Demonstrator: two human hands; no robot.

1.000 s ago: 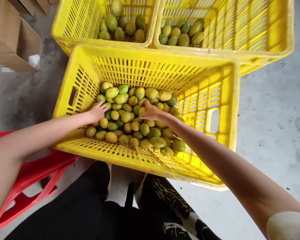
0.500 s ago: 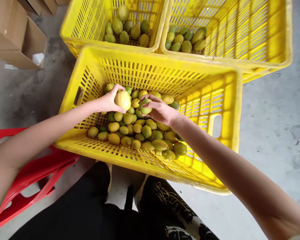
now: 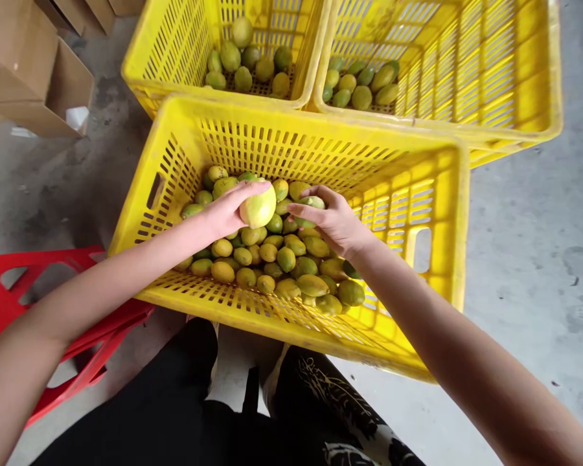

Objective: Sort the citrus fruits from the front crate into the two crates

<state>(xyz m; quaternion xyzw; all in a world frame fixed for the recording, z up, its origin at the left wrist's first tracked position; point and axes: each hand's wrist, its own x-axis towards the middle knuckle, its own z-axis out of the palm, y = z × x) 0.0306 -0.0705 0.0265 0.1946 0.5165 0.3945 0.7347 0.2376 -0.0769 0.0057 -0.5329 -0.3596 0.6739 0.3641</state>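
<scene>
My left hand (image 3: 228, 208) is closed round a large pale yellow lemon (image 3: 259, 208), thumb side up, above the pile. To its right, my right hand (image 3: 339, 221) grips a greener lemon (image 3: 311, 203) between thumb and fingers. Both hands are inside the near yellow plastic crate (image 3: 282, 123), a short gap between the two fruits. Below them lie several loose lemons (image 3: 286, 259), yellow to green, spread over the crate's floor. My hands and forearms cover part of the pile.
Behind stand two more yellow crates, the left crate (image 3: 175, 48) and the right crate (image 3: 466, 58), with several lemons in each. Cardboard boxes (image 3: 17, 55) sit at the far left. A red plastic stool (image 3: 39, 272) touches the left side of my view.
My left hand has moved right and slightly down with the pale lemon, its back turning upward. My right hand has shifted right with the greener lemon. The view has shifted slightly.
</scene>
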